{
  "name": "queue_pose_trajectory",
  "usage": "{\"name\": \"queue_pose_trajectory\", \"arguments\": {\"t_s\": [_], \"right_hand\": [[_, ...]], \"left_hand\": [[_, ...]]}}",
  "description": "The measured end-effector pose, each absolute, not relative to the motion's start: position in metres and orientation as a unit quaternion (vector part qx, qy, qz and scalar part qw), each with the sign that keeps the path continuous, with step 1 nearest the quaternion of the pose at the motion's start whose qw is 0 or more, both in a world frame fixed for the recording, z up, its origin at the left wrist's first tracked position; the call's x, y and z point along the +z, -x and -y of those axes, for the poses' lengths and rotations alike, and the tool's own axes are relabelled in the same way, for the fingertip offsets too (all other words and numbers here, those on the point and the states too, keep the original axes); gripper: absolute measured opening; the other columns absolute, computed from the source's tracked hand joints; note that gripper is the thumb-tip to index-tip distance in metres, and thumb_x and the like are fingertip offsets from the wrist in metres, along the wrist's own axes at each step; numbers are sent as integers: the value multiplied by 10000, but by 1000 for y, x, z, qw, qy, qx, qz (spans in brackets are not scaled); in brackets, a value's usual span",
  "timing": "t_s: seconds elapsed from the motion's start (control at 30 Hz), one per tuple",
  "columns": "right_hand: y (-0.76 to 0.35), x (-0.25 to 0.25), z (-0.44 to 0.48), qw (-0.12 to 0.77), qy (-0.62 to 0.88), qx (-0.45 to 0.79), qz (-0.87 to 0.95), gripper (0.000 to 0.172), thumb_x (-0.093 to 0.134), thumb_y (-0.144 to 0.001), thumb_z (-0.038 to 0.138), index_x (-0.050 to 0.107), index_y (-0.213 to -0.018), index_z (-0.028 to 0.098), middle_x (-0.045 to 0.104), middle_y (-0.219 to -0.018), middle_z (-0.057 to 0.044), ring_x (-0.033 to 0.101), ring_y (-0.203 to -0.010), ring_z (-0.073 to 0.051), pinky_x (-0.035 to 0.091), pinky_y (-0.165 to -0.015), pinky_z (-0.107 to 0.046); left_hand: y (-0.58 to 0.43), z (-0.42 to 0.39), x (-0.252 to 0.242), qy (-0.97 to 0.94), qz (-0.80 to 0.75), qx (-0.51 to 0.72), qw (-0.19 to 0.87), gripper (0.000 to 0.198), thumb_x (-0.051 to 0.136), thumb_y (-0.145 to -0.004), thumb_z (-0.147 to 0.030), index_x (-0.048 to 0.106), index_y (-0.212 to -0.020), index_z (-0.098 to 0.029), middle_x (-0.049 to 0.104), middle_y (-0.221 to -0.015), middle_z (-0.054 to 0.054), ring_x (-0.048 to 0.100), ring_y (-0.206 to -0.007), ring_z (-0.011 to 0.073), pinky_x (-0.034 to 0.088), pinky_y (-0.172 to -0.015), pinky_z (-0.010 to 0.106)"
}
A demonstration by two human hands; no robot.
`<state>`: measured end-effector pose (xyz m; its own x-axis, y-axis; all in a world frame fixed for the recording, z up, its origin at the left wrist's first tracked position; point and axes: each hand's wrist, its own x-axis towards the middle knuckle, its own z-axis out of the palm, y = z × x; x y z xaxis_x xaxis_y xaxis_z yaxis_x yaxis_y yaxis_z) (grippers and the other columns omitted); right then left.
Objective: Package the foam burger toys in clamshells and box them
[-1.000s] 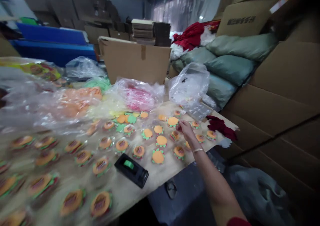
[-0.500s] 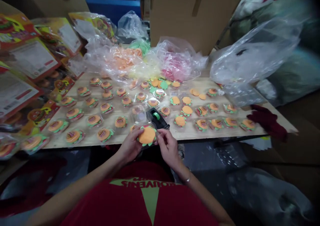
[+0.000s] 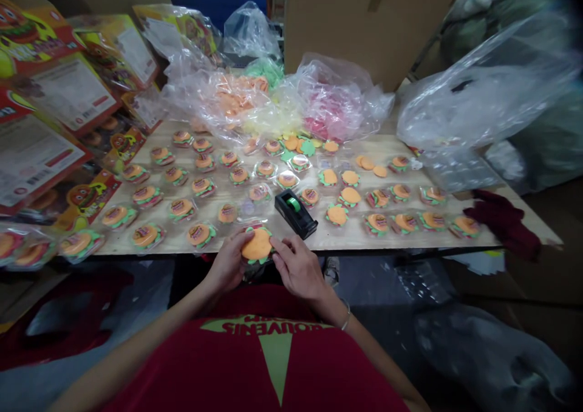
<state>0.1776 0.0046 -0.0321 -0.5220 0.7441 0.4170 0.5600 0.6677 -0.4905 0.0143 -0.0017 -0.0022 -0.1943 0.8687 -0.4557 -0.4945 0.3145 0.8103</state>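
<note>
A toy hamburger (image 3: 257,246), with an orange bun and a green leafy edge, is held in front of my body at the table's front edge. Clear plastic shows around it. My left hand (image 3: 229,260) grips its left side between thumb and fingers. From the other side, my right hand (image 3: 300,268) has its bent thumb and forefinger at the burger's right edge. Just beyond the hands, a black tape dispenser (image 3: 296,214) with a green core rests on the table. Right of the dispenser lies a burger stack (image 3: 337,215) with its orange top showing.
Rows of packed toy burgers (image 3: 182,208) cover the wooden table (image 3: 410,242). Plastic bags of coloured pieces (image 3: 323,105) stand at the back. Printed packages (image 3: 68,105) line the left, and a dark red cloth (image 3: 505,226) hangs over the right edge.
The camera view has shifted, so the table sits a little further right. My hands have drawn the burger slightly away from the tape dispenser, and the right fingers have shifted on its edge.
</note>
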Motion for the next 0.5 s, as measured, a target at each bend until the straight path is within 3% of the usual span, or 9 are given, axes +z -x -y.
{"name": "queue_pose_trajectory", "arguments": {"t_s": [0.13,0.23,0.4,0.5], "right_hand": [[-175,-36,-1,294,371,154,867,337,434,-947,284,610,-1198,145,562,-904,-110,537,-833,-221,508,-710,-334],[-174,-39,7,324,369,227,841,325,456,-939,275,603,-1212,177,551,-940,-107,548,-855,-211,510,-745,-335],[-169,-52,-4,440,396,521,615,426,547,-904,361,492,-1304,226,574,-1088,-91,590,-927,-185,509,-834,-332],[-162,-55,-27,410,377,691,461,445,578,-863,488,541,-1214,217,617,-1120,-91,602,-1016,-218,504,-872,-368]], "left_hand": [[-10,9,-6,-145,-538,552,620,329,740,-605,-221,638,-904,-127,696,-782,21,644,-671,142,491,-565,198],[-6,13,-9,-156,-530,539,636,403,782,-575,-186,633,-946,-143,707,-773,20,650,-625,135,507,-572,203],[-2,18,-4,-168,-530,511,655,465,802,-564,-190,625,-993,-145,717,-780,36,669,-629,164,534,-582,243],[-5,25,-3,-163,-532,465,688,467,802,-557,-206,631,-988,-145,717,-759,44,665,-608,181,531,-563,267]]}}
